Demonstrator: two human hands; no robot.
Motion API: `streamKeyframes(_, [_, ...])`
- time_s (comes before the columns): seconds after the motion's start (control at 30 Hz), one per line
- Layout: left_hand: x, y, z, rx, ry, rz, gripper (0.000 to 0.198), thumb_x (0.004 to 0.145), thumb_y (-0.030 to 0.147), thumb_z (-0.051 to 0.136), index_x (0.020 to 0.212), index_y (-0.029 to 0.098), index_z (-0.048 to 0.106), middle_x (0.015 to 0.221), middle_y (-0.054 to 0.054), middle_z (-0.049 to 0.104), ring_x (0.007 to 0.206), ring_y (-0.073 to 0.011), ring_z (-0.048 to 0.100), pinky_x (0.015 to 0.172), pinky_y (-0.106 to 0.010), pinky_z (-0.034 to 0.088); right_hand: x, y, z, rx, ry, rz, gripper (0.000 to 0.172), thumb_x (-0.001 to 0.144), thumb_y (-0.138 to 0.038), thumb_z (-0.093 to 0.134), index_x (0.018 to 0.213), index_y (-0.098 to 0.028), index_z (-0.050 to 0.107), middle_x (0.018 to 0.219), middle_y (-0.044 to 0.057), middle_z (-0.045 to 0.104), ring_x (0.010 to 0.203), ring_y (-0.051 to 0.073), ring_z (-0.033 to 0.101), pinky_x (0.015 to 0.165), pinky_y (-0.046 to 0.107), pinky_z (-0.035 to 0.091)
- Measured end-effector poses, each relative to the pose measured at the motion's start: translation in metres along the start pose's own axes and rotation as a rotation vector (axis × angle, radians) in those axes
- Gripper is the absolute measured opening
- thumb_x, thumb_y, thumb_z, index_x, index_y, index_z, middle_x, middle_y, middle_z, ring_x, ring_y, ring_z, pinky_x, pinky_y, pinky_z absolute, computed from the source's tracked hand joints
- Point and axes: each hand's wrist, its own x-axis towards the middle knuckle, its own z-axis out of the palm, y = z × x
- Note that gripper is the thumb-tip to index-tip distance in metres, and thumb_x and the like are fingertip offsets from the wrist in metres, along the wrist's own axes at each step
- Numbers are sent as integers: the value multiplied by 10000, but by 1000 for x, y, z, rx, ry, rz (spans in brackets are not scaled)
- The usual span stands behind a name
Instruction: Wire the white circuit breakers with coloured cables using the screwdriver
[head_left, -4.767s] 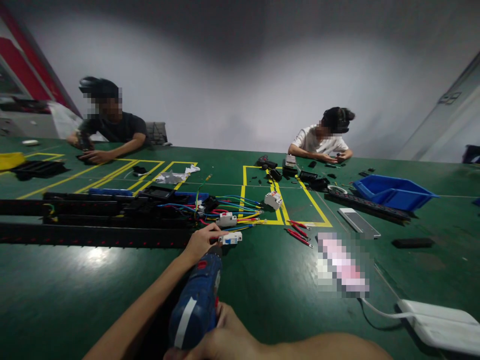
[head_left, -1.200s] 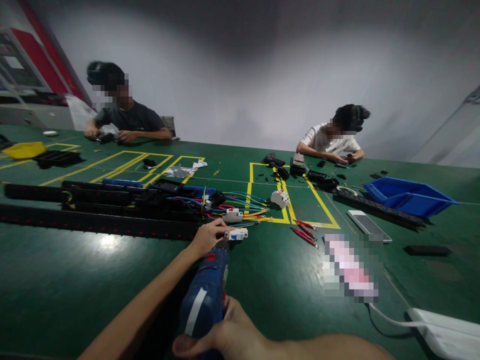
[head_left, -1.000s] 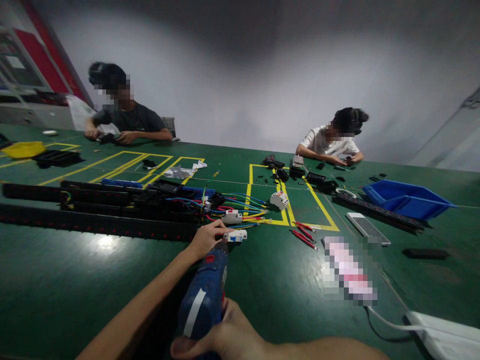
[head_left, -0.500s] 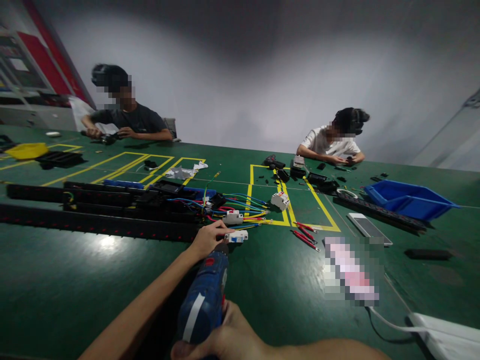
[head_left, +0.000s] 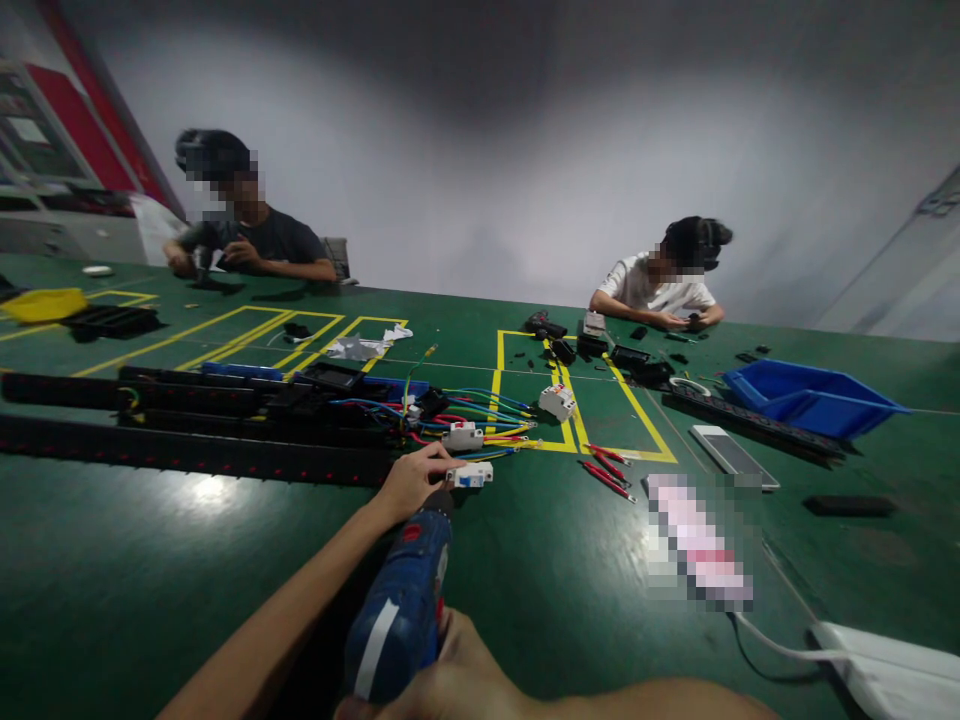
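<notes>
My left hand (head_left: 411, 480) pinches the left end of a small white circuit breaker (head_left: 475, 475) with a blue switch, low over the green table. My right hand (head_left: 457, 668) is wrapped round the grip of a blue cordless drill (head_left: 401, 610). The drill's dark chuck points away from me at the breaker's near left side; I cannot tell whether its bit touches. Just beyond sits another white breaker (head_left: 463, 436), among blue, red and yellow wires (head_left: 499, 402) with metal ends. Long black perforated strips (head_left: 202, 448) lie to the left of my hand.
A wider breaker block (head_left: 557, 402) and red wire leads (head_left: 604, 474) lie right of the wires. Further right are a phone (head_left: 733, 457), a blurred pink item (head_left: 699, 540), a white power strip (head_left: 889, 670) and a blue bin (head_left: 810, 405). Two people sit across the table.
The view has shifted slightly, and the drill's rear has moved a little left and down. My left hand keeps its pinch on the breaker. The left co-worker's hands have moved.
</notes>
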Motion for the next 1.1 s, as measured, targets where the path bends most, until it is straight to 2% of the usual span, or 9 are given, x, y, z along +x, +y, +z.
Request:
streamKeyframes(0.37, [1, 1, -1, -6, -19, -18, 362, 821, 271, 622, 1172, 330, 687, 998, -7, 645, 816, -126, 617, 667, -191, 443, -1, 0, -3, -49, -39, -19, 566, 232, -239, 933, 663, -140, 579, 620, -44, 603, 559, 93, 534, 591, 237, 427])
streamKeyframes(0.5, [1, 1, -2, 3, -17, -15, 353, 829, 282, 614, 1171, 334, 688, 1007, -7, 647, 810, -126, 617, 676, -197, 443, 1, -1, -1, -25, -49, -8, 571, 240, -224, 934, 689, -138, 592, 610, -33, 600, 605, 133, 578, 610, 253, 442])
streamKeyframes(0.63, [1, 0, -1, 9, -15, -19, 337, 839, 312, 610, 1165, 331, 691, 1017, -10, 650, 819, -132, 620, 703, -210, 447, -1, -4, -1, -6, -18, 28, 603, 240, -195, 934, 730, -144, 585, 585, -33, 599, 573, 130, 576, 596, 247, 436])
streamKeyframes(0.93, [0, 2, -2, 0, -27, -21, 305, 855, 360, 589, 1133, 322, 711, 998, -6, 636, 825, -137, 621, 717, -216, 441, -19, -25, -1, -65, -80, -14, 412, 403, -283, 904, 587, -135, 566, 557, -16, 598, 482, 82, 493, 550, 235, 420])
streamKeyframes(1.1, [1, 3, -3, -3, -39, -31, 296, 860, 315, 564, 1107, 265, 720, 1012, -16, 632, 838, -144, 614, 730, -220, 437, -31, -38, 0, -49, -85, 8, 441, 379, -252, 897, 702, -120, 626, 560, -27, 601, 492, 83, 496, 582, 246, 431])
